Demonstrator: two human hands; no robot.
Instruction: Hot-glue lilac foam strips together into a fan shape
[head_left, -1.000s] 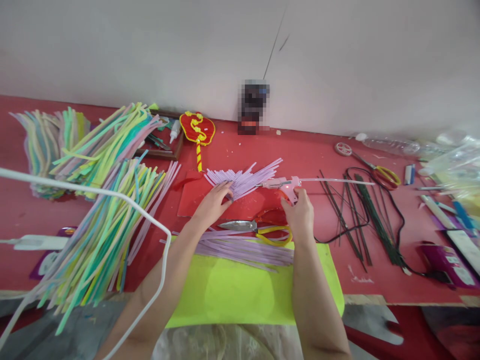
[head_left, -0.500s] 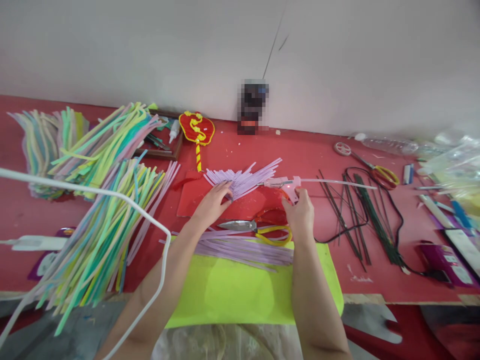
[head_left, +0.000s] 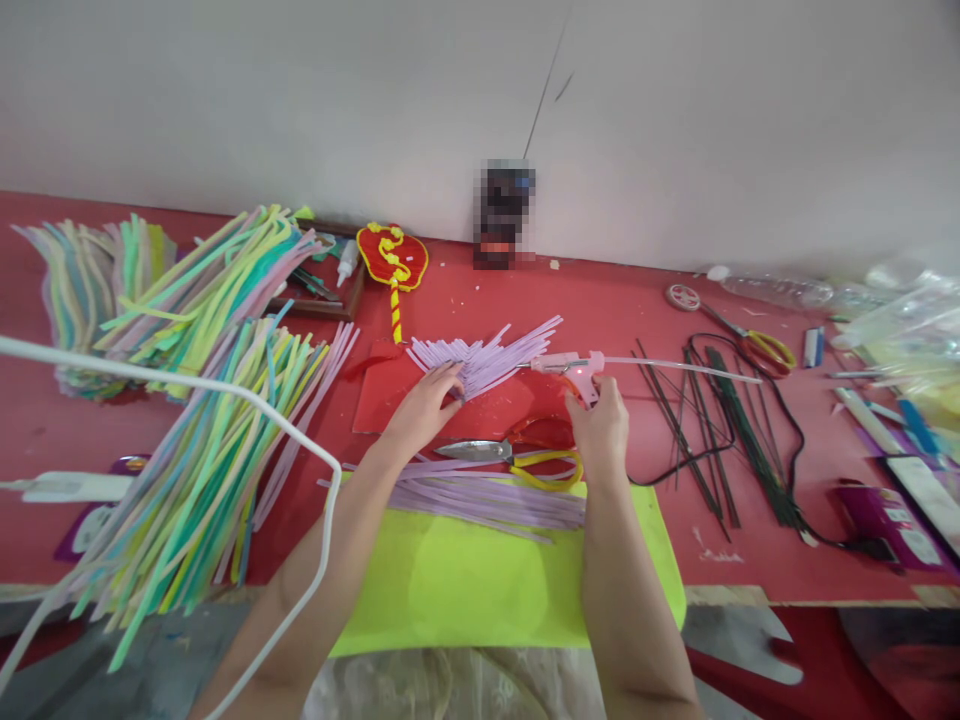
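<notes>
My left hand [head_left: 431, 402] is closed on the near side of a fan-shaped bunch of lilac pipe cleaners [head_left: 495, 358]; its fingertips are partly hidden among the stems. A red board [head_left: 379, 400] lies beneath the bunch. In my right hand [head_left: 602, 420] is a pink glue gun [head_left: 581, 372], held by its grip, with a long clear glue stick [head_left: 675, 363] poking out of its back. The nozzle points left at the bunch, close to its right side. Scissors [head_left: 480, 452] with red and yellow handles lie between my wrists, above loose lilac pipe cleaners [head_left: 480, 500].
Pastel pipe cleaners [head_left: 202, 480] are heaped on the left, with a white cable [head_left: 247, 395] crossing in front. A red and yellow fan-shaped ornament [head_left: 393, 258] lies behind. On the right are dark green wires [head_left: 750, 440], more scissors [head_left: 769, 352] and a black cord [head_left: 802, 430].
The glue gun has shifted very slightly, and the glue stick's far end reaches a little further right. My left hand stays in place on the bunch.
</notes>
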